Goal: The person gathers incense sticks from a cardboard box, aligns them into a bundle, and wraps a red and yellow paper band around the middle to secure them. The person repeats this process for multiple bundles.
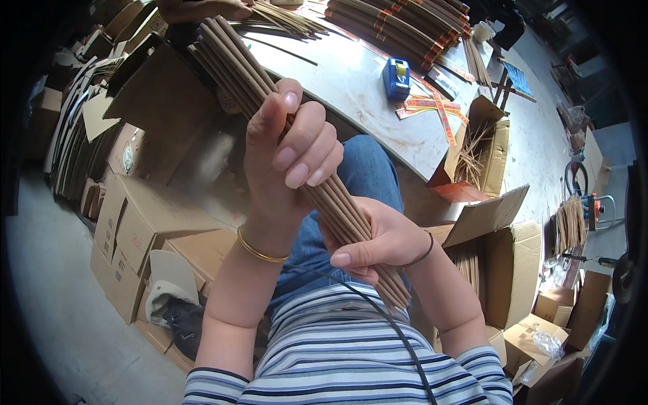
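Observation:
A bundle of long brown incense sticks (334,198) runs slantwise across my lap, its upper end toward the far left and its lower end near my striped shirt. My left hand (290,145) wraps round the upper middle of the bundle, fingers curled over it. Lower down, my right hand (381,236) grips the same bundle with the thumb lying across the sticks. At the top end the sticks stand slightly uneven.
Ahead is a pale table (351,88) bearing banded stick bundles (398,30), a blue tape dispenser (396,79), red-and-yellow paper strips (442,111) and loose sticks (287,23). Another person's hand (209,9) is at the far left. Cardboard boxes (155,223) stand on both sides.

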`<state>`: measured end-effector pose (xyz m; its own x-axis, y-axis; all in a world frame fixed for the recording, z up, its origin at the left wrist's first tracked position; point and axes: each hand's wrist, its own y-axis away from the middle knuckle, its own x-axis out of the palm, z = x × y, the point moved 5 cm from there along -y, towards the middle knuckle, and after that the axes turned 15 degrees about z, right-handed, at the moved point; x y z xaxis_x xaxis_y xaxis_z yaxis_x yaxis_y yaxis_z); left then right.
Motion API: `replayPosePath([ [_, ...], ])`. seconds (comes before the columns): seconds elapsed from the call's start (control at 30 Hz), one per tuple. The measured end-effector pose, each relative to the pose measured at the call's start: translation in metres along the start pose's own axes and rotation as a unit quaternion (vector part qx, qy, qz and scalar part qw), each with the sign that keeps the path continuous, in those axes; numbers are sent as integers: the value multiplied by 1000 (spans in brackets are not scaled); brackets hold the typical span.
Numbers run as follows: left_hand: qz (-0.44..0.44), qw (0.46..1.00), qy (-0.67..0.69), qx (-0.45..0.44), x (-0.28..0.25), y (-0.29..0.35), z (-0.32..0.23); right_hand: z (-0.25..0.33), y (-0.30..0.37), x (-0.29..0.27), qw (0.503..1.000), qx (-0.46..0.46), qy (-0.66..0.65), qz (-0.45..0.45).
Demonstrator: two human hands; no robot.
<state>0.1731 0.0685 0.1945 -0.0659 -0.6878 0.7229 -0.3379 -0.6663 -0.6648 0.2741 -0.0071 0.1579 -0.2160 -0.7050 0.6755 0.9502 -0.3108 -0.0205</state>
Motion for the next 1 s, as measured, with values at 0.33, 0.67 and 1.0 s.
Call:
replayPosePath([
  [0.33,-318,856,-394,99,3,13,-10,7,1,-16,756,-2,545,-363],
  [0.67,-192,954,-232,8,5,11,-5,16,1,-2,860,2,430,-274],
  [1.0,-170,943,-285,-17,-4,13,-7,6,-1,-12,866,23,386,-316],
])
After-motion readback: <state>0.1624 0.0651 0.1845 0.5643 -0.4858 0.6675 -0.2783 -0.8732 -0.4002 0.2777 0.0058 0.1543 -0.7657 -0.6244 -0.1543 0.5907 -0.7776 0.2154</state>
